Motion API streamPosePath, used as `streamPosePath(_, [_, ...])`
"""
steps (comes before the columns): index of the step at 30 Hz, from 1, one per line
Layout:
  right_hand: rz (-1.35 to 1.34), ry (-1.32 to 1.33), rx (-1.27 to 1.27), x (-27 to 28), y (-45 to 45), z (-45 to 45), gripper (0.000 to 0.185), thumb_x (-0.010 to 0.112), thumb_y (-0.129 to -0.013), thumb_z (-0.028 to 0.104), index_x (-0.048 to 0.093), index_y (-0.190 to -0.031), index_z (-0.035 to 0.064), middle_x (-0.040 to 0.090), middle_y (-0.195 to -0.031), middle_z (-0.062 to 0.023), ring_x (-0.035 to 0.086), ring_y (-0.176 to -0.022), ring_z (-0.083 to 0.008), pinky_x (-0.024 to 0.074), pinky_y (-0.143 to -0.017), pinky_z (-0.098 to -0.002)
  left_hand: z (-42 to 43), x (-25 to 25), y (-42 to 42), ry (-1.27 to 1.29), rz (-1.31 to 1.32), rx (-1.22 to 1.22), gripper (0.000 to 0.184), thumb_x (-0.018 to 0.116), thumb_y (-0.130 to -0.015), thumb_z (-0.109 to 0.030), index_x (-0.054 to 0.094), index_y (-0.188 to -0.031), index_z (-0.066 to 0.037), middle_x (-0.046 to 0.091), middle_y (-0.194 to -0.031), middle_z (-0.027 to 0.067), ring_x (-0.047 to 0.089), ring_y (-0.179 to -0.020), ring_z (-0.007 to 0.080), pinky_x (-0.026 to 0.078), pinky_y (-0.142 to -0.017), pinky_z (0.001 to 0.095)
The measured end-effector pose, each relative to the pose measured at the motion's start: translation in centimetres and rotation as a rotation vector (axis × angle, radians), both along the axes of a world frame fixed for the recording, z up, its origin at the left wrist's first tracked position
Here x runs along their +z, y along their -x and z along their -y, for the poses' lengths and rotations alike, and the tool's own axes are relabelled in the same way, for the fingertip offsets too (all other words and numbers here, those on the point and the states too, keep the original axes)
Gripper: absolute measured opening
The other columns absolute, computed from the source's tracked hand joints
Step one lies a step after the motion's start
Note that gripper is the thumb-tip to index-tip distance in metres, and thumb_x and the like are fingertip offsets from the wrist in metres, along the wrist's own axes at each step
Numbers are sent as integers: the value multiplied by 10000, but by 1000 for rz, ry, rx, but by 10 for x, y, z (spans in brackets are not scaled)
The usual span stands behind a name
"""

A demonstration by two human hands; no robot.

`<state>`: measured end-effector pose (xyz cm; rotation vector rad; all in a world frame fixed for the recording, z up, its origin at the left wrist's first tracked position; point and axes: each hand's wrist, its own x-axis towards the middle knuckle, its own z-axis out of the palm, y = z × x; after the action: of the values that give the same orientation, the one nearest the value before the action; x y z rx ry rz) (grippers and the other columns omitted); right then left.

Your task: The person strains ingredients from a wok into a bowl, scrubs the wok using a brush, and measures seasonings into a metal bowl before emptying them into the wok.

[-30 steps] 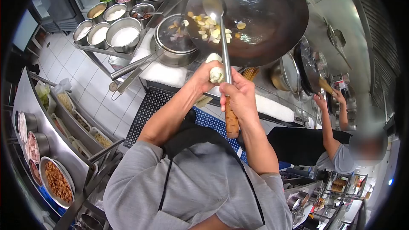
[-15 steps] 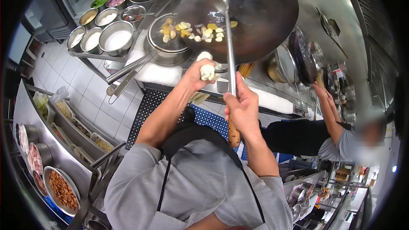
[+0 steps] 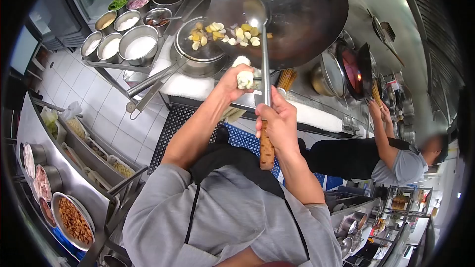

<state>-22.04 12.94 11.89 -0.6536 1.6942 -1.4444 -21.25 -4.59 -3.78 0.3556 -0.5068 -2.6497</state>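
Observation:
My left hand is closed around a white cloth at the near rim of a large dark wok. In my right hand is a long metal ladle with a wooden handle. The ladle's bowl is inside the wok. Garlic cloves and yellow slices lie at the wok's left side. More such pieces show over the metal pot beside it; whether they rest in a strainer there, I cannot tell.
Metal bowls of white powders and chopped ingredients stand at the upper left. On the lower left counter is a bowl of brown nuts. A co-worker at the right holds a bamboo brush near another wok.
The ladle's bowl has moved down towards the garlic, and my right hand has come slightly nearer my body. The pieces have shifted a little. The co-worker's wok has tilted, showing its inside.

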Motion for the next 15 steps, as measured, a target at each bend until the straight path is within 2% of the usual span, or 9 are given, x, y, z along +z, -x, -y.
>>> streamPosePath(4, [102,-17,67,-4,-11,14,571,573,-887,10,435,-1441,3,586,-763,-39,553,-511,-100,486,-410,-250,-2,3,-4,11,-27,48,120,682,-818,-209,630,-859,-109,636,-744,35,617,-636,187,504,-547,392])
streamPosePath(5, [122,9,96,-8,-14,15,592,572,-887,8,414,-1458,6,583,-760,-38,556,-515,-108,484,-411,-252,1,-7,0,-25,-7,59,108,672,-817,-189,620,-848,-100,618,-726,38,604,-624,174,511,-553,373])
streamPosePath(8, [121,12,156,-14,-23,16,500,558,-894,-14,473,-1387,-5,561,-728,-24,535,-482,-91,472,-384,-250,3,-1,-3,46,47,55,95,664,-812,-170,607,-806,-95,593,-698,33,582,-581,164,508,-532,335])
streamPosePath(9, [115,9,171,-13,-24,15,563,560,-897,-16,426,-1443,-3,558,-710,-18,529,-478,-85,470,-388,-245,1,13,-9,74,32,35,106,668,-805,-162,595,-762,-98,576,-673,26,569,-548,167,500,-504,302])
streamPosePath(12, [50,-6,195,-15,-24,8,630,556,-905,-10,343,-1498,-6,559,-711,-13,526,-485,-77,468,-393,-239,10,-3,-2,56,14,-20,113,667,-809,-183,610,-771,-93,590,-669,34,588,-560,170,506,-502,319])
streamPosePath(15, [-65,-53,117,-12,-14,2,653,554,-915,-4,297,-1515,-14,555,-712,-6,525,-494,-69,463,-397,-233,7,-6,0,-10,16,59,145,698,-790,-211,609,-847,-111,626,-738,33,628,-611,191,497,-489,346])
